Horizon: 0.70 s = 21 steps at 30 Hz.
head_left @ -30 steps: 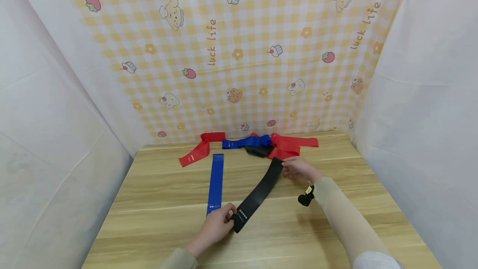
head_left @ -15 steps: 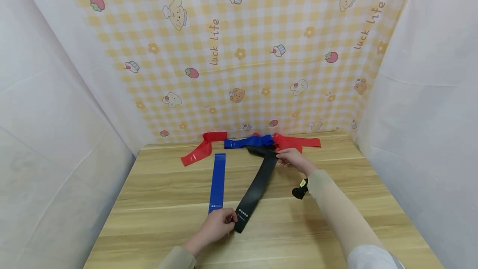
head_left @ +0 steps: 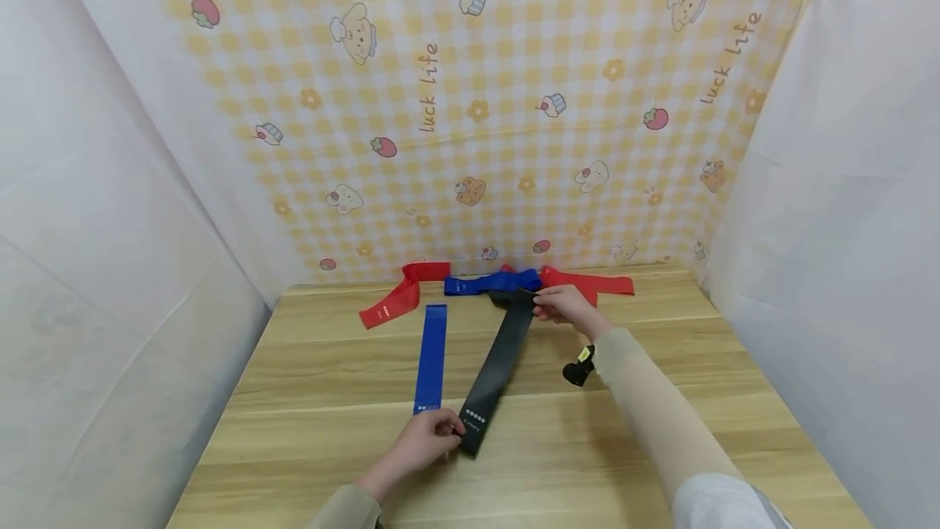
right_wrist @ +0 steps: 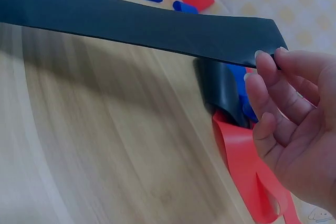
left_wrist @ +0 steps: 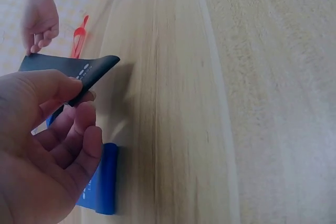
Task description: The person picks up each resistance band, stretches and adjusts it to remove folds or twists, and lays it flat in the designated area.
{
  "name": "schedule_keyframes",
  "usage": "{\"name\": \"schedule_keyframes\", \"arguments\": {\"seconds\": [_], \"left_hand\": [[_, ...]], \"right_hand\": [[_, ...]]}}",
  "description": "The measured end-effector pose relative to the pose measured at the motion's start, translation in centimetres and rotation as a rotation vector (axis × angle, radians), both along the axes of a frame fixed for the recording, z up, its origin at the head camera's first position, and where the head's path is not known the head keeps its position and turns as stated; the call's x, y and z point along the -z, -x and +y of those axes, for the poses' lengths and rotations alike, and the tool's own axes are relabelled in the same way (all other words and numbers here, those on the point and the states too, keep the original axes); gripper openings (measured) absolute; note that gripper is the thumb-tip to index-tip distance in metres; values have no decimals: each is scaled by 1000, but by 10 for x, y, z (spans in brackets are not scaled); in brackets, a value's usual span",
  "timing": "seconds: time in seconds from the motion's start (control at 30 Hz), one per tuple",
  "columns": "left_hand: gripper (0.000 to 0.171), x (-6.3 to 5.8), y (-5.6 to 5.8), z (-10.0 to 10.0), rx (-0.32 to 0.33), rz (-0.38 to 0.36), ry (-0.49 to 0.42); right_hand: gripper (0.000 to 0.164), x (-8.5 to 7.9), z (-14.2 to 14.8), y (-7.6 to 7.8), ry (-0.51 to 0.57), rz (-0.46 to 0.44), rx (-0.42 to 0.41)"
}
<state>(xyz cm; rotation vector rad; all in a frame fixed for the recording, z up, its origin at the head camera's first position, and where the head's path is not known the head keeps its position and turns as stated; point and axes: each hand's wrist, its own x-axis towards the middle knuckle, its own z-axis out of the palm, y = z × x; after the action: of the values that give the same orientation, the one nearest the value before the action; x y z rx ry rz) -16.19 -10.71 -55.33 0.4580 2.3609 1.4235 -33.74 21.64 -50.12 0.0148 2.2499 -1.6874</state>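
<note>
Pinched at opposite ends by the left hand (head_left: 427,436) and right hand (head_left: 564,305), the black band (head_left: 495,378) swings counterclockwise to between 12 and 1 o'clock, seemingly nearer parallel with the straight blue band (head_left: 432,357) at its 9 o'clock.

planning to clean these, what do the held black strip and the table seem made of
Black strip: probably rubber or latex, smooth with a faint sheen, since it curves softly. Table: wood or printed laminate, smooth, faintly glossy, with visible grain.
</note>
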Motion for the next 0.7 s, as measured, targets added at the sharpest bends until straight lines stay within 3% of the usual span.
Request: {"name": "schedule_keyframes", "arguments": {"seconds": [0.43,0.7], "left_hand": [[5,7,0,-1,-33,-80,-87],[6,9,0,-1,-46,-114,-96]], "right_hand": [[39,0,-24,11,97,-38,60],[42,-4,-36,14,133,-58,37]]}}
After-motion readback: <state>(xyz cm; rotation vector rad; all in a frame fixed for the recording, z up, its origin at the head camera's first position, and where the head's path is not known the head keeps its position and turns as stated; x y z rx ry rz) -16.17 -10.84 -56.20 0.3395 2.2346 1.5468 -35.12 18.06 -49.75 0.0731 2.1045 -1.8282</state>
